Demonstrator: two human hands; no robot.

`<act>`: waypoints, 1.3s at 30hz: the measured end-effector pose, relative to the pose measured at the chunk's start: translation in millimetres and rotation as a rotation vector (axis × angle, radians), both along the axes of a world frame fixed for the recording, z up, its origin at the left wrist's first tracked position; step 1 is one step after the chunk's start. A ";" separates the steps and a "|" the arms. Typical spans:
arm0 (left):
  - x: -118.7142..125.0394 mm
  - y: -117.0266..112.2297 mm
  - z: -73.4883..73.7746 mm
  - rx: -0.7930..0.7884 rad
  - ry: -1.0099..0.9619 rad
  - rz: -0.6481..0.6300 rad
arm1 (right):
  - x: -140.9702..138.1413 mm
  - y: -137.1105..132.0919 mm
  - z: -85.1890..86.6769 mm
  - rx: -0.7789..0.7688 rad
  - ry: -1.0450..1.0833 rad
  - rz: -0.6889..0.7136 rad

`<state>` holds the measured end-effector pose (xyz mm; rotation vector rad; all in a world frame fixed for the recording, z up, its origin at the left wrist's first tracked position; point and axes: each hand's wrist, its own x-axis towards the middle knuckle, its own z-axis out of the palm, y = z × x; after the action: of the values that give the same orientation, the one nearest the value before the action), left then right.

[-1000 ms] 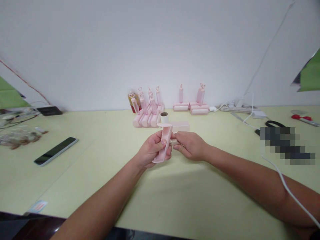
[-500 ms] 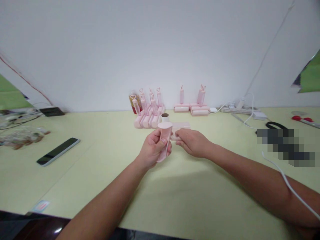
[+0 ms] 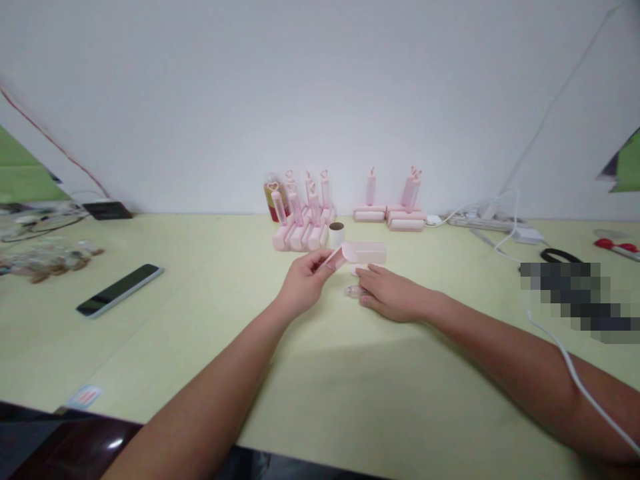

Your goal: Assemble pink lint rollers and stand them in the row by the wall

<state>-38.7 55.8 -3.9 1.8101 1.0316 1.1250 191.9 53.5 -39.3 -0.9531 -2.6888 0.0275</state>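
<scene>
My left hand (image 3: 306, 283) is closed on a pale pink, trough-shaped plastic cover (image 3: 337, 256), which is held tilted above the table. Close by on the right, my right hand (image 3: 393, 292) is low over the tabletop, its thumb and fingers around a small clear handle (image 3: 353, 291) whose end sticks out to the left. Its fingertips also lie by a small pale pink piece (image 3: 356, 269), partly hidden. Just beyond the hands lies a pink cover (image 3: 371, 252), and a white roll (image 3: 337, 235) with a brown core stands upright.
Several pink lint rollers (image 3: 300, 238) with clear handles stand left of centre, more (image 3: 406, 220) at the back right. Behind the left group is a yellow-and-red container (image 3: 273, 200). A phone (image 3: 120, 291) lies left; a power strip (image 3: 483, 219) and white cable (image 3: 563, 347) are right.
My right hand has lowered toward the table with the clear handle, away from the cover. My left hand has tipped the cover from nearly upright to a slant. The view has shifted slightly.
</scene>
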 end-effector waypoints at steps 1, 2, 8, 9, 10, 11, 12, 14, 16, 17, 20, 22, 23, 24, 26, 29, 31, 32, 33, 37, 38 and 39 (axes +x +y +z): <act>0.1 3.1 -0.6 0.056 0.086 0.026 | 0.2 -0.4 -1.3 -0.010 -0.012 -0.003; 0.6 6.7 -0.5 0.110 0.175 0.059 | 0.3 -1.2 -1.7 -0.018 -0.020 -0.004; 25.2 34.5 3.0 0.439 0.795 0.151 | -4.3 -11.9 7.1 -0.063 -0.128 -0.012; 32.3 39.4 2.3 0.468 0.842 0.137 | -5.2 -13.2 8.8 -0.073 -0.154 -0.016; 39.6 44.0 1.2 0.487 0.874 0.122 | -5.8 -14.3 10.2 -0.086 -0.174 -0.022; 46.7 48.1 -0.3 0.501 0.898 0.110 | -6.3 -15.1 11.5 -0.100 -0.188 -0.028; 53.1 51.7 -2.1 0.518 0.929 0.096 | -6.7 -16.2 12.7 -0.113 -0.197 -0.038; 63.7 56.7 -5.8 0.557 0.991 0.065 | -8.0 -19.7 15.1 -0.131 -0.203 -0.064; 70.5 58.6 -9.3 0.596 1.041 0.034 | -11.0 -26.3 18.2 -0.138 -0.211 -0.090; 72.7 58.4 -11.0 0.614 1.059 0.023 | -13.3 -30.8 19.9 -0.143 -0.220 -0.100; 75.8 56.0 -15.6 0.653 1.094 0.018 | -22.3 -46.2 25.0 -0.177 -0.259 -0.090; 76.4 54.4 -18.2 0.667 1.108 0.026 | -28.2 -55.1 27.4 -0.200 -0.282 -0.063; 76.5 54.1 -19.3 0.672 1.113 0.029 | -30.5 -58.5 28.1 -0.210 -0.290 -0.054; 76.5 54.2 -20.3 0.676 1.118 0.032 | -32.3 -60.9 28.7 -0.218 -0.295 -0.049; 76.4 55.1 -21.8 0.680 1.125 0.037 | -33.9 -63.4 29.5 -0.233 -0.296 -0.048; 76.5 57.2 -24.5 0.671 1.132 0.053 | -33.7 -63.7 31.1 -0.258 -0.283 -0.051; 76.9 57.6 -26.9 0.657 1.134 0.068 | -33.4 -63.5 32.2 -0.281 -0.276 -0.052; 77.2 57.3 -28.1 0.648 1.133 0.076 | -33.2 -63.4 32.7 -0.288 -0.271 -0.050; 77.5 56.7 -29.0 0.638 1.131 0.084 | -32.9 -63.0 33.2 -0.291 -0.267 -0.044; 76.8 51.6 -26.8 0.610 1.107 0.099 | -24.8 -57.0 40.6 -0.299 -0.246 0.019; 75.8 50.0 -24.6 0.606 1.097 0.098 | -20.2 -53.8 45.3 -0.326 -0.237 0.026; 74.5 48.4 -22.1 0.603 1.085 0.096 | -14.6 -50.2 51.3 -0.364 -0.219 0.022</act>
<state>35.8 104.2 -26.0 3.0177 1.4532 0.4380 177.3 3.3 12.1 -1.0824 -2.9582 0.4569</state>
